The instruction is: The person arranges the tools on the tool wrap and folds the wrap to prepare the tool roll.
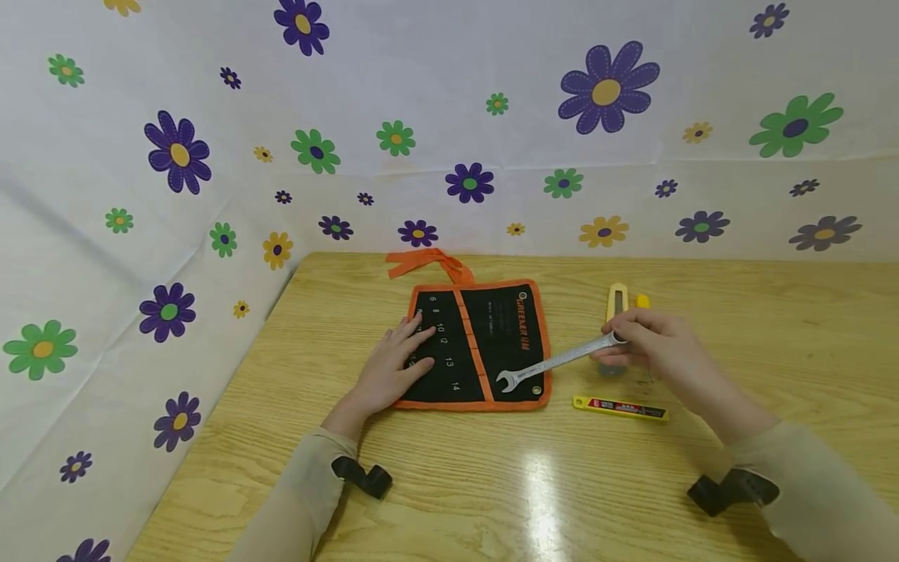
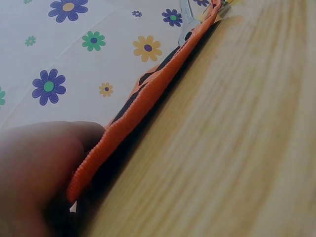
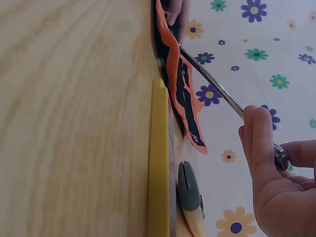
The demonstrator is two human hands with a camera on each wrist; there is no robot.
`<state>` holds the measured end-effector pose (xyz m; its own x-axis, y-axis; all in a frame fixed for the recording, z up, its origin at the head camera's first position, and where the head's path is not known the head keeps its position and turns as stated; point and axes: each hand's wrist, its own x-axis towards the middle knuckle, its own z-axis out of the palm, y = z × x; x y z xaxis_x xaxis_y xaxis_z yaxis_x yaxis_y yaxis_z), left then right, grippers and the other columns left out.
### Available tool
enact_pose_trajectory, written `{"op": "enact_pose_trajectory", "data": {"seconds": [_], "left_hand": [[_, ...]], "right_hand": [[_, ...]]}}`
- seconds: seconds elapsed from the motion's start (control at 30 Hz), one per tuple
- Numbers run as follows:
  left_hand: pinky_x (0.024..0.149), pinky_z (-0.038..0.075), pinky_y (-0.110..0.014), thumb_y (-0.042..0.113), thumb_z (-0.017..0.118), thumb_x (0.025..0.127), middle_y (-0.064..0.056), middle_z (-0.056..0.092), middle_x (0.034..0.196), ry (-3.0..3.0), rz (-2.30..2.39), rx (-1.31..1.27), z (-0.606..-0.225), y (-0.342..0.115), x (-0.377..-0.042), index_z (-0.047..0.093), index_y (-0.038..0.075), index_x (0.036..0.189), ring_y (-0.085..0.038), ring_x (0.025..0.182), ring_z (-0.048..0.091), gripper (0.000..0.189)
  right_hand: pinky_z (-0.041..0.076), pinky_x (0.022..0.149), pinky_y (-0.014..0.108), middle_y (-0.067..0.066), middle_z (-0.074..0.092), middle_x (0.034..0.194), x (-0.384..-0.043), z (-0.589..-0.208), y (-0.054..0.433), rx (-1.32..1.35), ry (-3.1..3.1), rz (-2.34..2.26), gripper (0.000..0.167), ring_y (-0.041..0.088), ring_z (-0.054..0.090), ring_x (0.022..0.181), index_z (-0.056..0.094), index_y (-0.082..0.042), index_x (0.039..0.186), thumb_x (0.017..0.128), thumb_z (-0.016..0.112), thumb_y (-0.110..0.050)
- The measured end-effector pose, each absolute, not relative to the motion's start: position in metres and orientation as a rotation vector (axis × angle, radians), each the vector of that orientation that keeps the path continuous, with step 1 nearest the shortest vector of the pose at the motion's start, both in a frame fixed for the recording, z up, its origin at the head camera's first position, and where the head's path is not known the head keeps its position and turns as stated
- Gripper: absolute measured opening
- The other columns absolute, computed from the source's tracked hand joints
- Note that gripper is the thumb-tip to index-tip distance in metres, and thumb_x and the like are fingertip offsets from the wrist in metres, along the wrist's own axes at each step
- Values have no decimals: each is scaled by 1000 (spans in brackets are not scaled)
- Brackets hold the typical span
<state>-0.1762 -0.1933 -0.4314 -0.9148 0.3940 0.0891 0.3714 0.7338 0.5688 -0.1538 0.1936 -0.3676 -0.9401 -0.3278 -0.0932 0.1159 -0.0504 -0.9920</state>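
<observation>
My right hand (image 1: 656, 343) pinches a silver combination wrench (image 1: 562, 357) near its ring end. The wrench slants down to the left, its open end over the right part of a black tool pouch (image 1: 502, 328) with orange trim. In the right wrist view, fingers and thumb close around the ring end of the wrench (image 3: 217, 88). On the pouch's left part, beside printed size numbers, my left hand (image 1: 389, 367) rests with fingers spread. The left wrist view shows the pouch's orange edge (image 2: 133, 123) raised slightly off the table near that hand.
A yellow utility knife (image 1: 617, 300) lies behind my right hand, partly hidden by it, with another small yellow item (image 1: 642, 300) beside it. In front lies a slim yellow labelled case (image 1: 620, 408). An orange tie strap (image 1: 421, 259) extends toward the flowered cloth wall (image 1: 435, 86).
</observation>
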Motion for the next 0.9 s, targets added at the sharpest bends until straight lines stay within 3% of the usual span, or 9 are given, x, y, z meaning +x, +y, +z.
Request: {"op": "enact_pose_trajectory", "data": {"seconds": [0.2, 0.33, 0.5, 0.67, 0.77, 0.9], "left_hand": [[115, 7, -50, 30, 54, 98, -11, 21, 156, 2894, 876, 656, -429, -192, -176, 41, 11, 146, -29, 145, 10, 53], [115, 5, -50, 32, 51, 99, -10, 17, 157, 2888, 829, 666, -430, -192, -176, 37, 11, 148, -27, 145, 6, 55], [115, 5, -50, 33, 51, 99, -10, 17, 158, 2883, 827, 671, -432, -193, -176, 36, 12, 149, -27, 145, 6, 56], [115, 4, -50, 33, 51, 99, -10, 16, 158, 2883, 824, 669, -433, -193, -176, 35, 12, 149, -27, 145, 5, 57], [115, 4, -49, 33, 51, 99, -10, 16, 158, 2882, 813, 664, -433, -193, -177, 35, 12, 149, -27, 145, 5, 57], [115, 4, -49, 34, 51, 99, -9, 15, 158, 2880, 813, 658, -433, -193, -177, 35, 13, 149, -27, 145, 5, 57]], "right_hand": [[52, 83, 34, 18, 58, 102, -146, -368, 187, -174, 1939, -1941, 39, 21, 69, 91, 42, 21, 118, 103, 44, -16], [52, 85, 35, 19, 59, 105, -142, -370, 187, -167, 1919, -1897, 42, 22, 68, 94, 38, 21, 125, 101, 48, -13], [53, 84, 31, 26, 60, 112, -137, -379, 190, -365, 1973, -1703, 46, 19, 65, 100, 31, 16, 133, 98, 52, -6], [53, 83, 31, 34, 57, 116, -134, -384, 187, -519, 1983, -1650, 34, 20, 65, 100, 27, 17, 126, 98, 44, 7], [56, 73, 30, 26, 64, 106, -132, -381, 181, -610, 2117, -1558, 23, 21, 66, 88, 38, 11, 115, 96, 50, 5], [50, 59, 27, 3, 67, 86, -131, -377, 172, -737, 2431, -1301, 18, 13, 61, 71, 54, -2, 105, 90, 64, -6]]}}
